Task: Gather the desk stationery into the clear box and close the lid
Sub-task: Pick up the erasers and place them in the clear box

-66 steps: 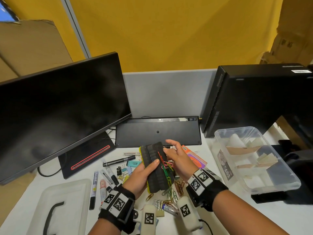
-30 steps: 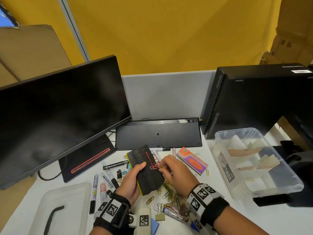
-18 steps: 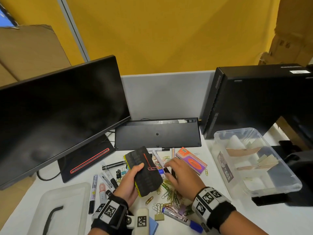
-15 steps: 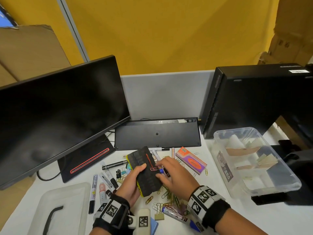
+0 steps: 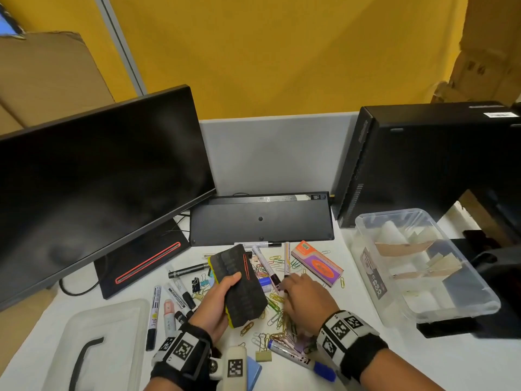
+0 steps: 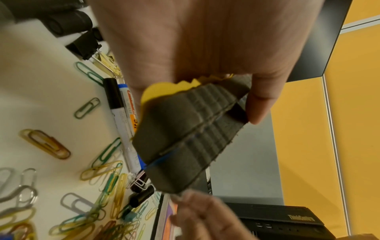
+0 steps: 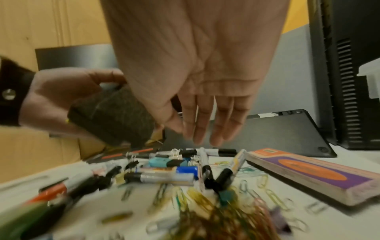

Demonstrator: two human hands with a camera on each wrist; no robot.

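Note:
My left hand (image 5: 222, 294) grips a black felt board eraser (image 5: 242, 286) with a yellow back, held tilted above the desk. One long red paper clip (image 5: 246, 266) clings to its face. In the left wrist view the eraser (image 6: 191, 136) sits between thumb and fingers. My right hand (image 5: 298, 294) hovers open, fingers straight and holding nothing, over the heap of coloured paper clips (image 5: 276, 314) and markers; the right wrist view shows its fingers (image 7: 205, 126) above them. The clear box (image 5: 363, 249) stands at the right, lidless, with paper scraps inside.
The box lid (image 5: 93, 348) lies at the near left. Markers (image 5: 153, 314), binder clips and an orange-purple packet (image 5: 317, 262) are scattered mid-desk. An upturned keyboard (image 5: 259, 218), a monitor (image 5: 98, 179) and a PC tower (image 5: 423, 165) stand behind.
My right hand left the eraser's face and dropped right, toward the clip heap. Most clips that clung to the eraser are off it; one red clip stays.

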